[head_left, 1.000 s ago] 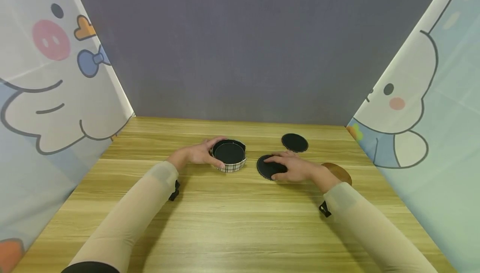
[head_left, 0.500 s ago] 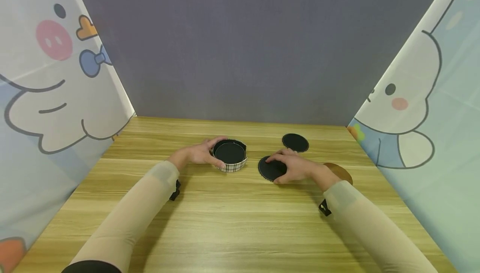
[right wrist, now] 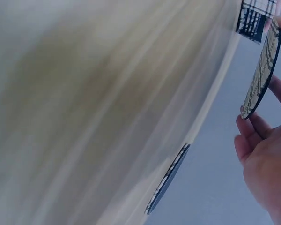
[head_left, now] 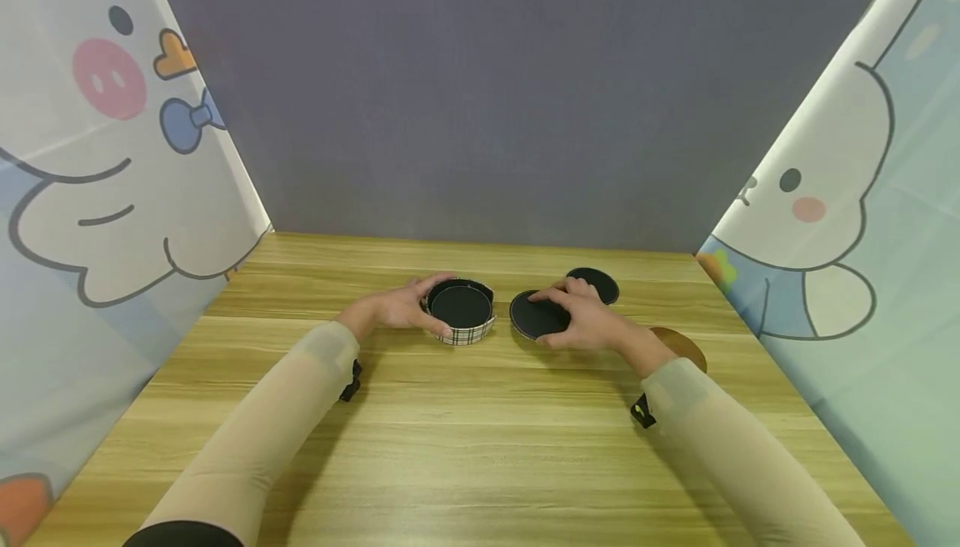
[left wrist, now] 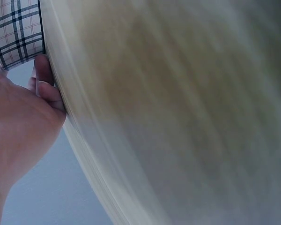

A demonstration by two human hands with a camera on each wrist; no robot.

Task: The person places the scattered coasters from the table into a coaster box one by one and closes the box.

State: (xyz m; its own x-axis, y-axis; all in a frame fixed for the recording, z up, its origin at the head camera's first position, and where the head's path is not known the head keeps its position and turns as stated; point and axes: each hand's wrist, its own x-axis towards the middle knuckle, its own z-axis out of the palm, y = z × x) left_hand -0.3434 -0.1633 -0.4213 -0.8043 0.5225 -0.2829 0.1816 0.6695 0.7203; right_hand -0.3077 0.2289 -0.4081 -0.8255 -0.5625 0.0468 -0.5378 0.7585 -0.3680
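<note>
A round coaster holder (head_left: 468,335) with a plaid outer wall and black inside stands on the table, left of centre. My left hand (head_left: 397,308) grips its left side, thumb in front and fingers behind; the left wrist view shows the plaid wall (left wrist: 18,33) by the fingers. To its right, my right hand (head_left: 588,318) holds a round black coaster (head_left: 532,318) by its edge. In the right wrist view this coaster (right wrist: 263,70) is off the table and tilted, its plaid underside showing. A black disc inside the holder looks like another coaster.
Another black coaster (head_left: 600,282) lies flat behind my right hand, partly covered by it. A brown round disc (head_left: 684,348) lies beside my right forearm. A grey panel (head_left: 480,113) rises behind the wooden table (head_left: 480,447), with printed cloth walls on both sides.
My right hand has lifted the coaster from the table and moved it slightly away from me, toward the back. My left hand and the coaster holder have stayed in place.
</note>
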